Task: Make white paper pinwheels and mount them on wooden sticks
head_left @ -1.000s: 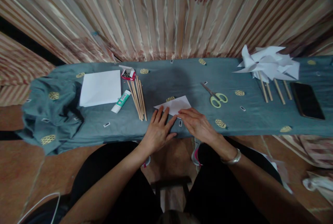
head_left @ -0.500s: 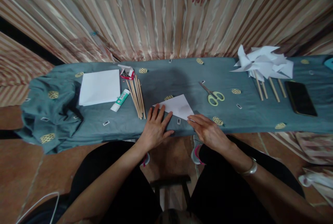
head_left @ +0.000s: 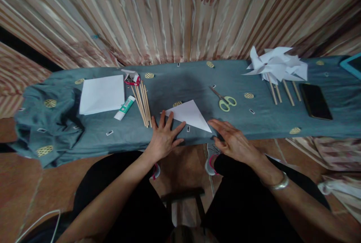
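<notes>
A white sheet of paper folded into a triangle (head_left: 189, 115) lies flat in front of me, its long side toward me. My left hand (head_left: 163, 135) rests with fingers spread on the triangle's left corner. Just beyond the right corner, my right hand (head_left: 232, 141) is off the paper, its fingers apart and holding nothing. Scissors with pale green handles (head_left: 224, 100) lie behind and to the right of the triangle. Several wooden sticks (head_left: 143, 104) lie to the left, close to my left fingertips.
Farther left are a glue stick (head_left: 125, 107), a small red box (head_left: 132, 78) of metal bits and a stack of white paper (head_left: 102, 94). White paper pinwheels (head_left: 278, 64) on sticks and a black phone (head_left: 316, 101) lie right, on the green cloth (head_left: 180, 81). A blue-edged object (head_left: 351, 65) is at the far right.
My right hand has let go of the triangle's right corner and moved slightly right, its fingers opening. My left hand stays on the left corner. The whole view has shifted a little.
</notes>
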`<state>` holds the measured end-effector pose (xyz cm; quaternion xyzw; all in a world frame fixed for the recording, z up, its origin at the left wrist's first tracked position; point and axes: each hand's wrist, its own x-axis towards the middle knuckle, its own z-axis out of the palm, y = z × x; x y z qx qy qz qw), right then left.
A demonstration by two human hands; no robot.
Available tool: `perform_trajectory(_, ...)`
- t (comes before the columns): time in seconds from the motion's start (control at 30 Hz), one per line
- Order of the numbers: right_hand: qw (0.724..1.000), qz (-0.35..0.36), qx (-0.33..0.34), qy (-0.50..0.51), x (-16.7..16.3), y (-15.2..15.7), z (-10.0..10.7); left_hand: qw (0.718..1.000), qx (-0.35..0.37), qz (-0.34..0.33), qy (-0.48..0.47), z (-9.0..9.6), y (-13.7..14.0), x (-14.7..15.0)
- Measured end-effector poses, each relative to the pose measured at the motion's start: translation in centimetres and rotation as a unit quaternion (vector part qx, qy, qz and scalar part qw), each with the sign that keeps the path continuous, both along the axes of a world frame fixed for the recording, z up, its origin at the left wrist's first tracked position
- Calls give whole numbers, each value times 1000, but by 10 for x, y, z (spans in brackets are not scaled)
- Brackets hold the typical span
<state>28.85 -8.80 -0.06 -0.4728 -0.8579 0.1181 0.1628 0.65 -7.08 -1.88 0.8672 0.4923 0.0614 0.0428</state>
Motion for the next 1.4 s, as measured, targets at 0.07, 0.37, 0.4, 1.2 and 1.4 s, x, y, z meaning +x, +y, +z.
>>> perform_trajectory(0.07, 1000, 7, -15, -10, -8, 1, 1, 1000, -4, 2, 9, 1, 0, 0)
perform_trajectory(0.37, 983, -59, -113, 131, -23, 9, 3, 1000, -9, 5, 6, 0, 0, 0)
perform_trajectory(0.4, 977, -65, -131, 158, -23, 11, 5, 1000, -9, 4, 3, 0, 0, 0)
perform_trajectory(1.2, 999, -1, -16, 41, -124, 86, 15, 1000, -11, -12, -9, 2, -8, -3)
perform_trajectory(1.4, 1000, 8, 13, 8, -146, 92, 11, 999, -25, -30, -26, 6, -13, -10)
